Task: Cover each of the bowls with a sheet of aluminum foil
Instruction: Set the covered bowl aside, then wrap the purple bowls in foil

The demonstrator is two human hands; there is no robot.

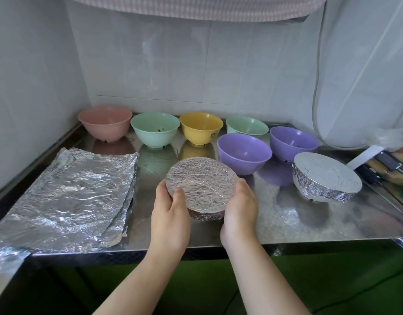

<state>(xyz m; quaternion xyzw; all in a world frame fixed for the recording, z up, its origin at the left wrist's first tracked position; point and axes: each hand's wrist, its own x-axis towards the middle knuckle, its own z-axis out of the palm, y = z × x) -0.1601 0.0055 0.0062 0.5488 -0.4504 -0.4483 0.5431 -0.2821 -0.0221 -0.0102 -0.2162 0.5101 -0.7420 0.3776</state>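
foil is lying tight and crinkled over the bowl (pixel 201 186) i am holding near the front middle of the steel counter (pixel 286 223); the sheet is stretched flat across the rim and folded down the side, so i cannot tell the bowl's colour. my left hand (pixel 171 212) is curling round its left edge, thumb resting on the foil top, and my right hand (pixel 240 208) is cupping its right edge, fingers hidden behind the wrapped side. a second foil-covered bowl (pixel 325 180) is sitting to the right, well apart from the first, its foil skirt rumpled around the wall. a stack of loose foil sheets (pixel 68 198) is lying flat at the left, wrinkled, with its near corner reaching the counter's front edge. six bowls are standing uncovered behind: a pink bowl (pixel 105 122) at the far left, a mint bowl (pixel 155 129) beside it, a yellow bowl (pixel 200 128), another pale green bowl (pixel 247 126), and two purple bowls (pixel 243 153) (pixel 292 143) in front of that one. the yellow bowl is carrying a small sticker, too small for me to read. dark cables and plugs (pixel 377 169) are lying at the far right edge.
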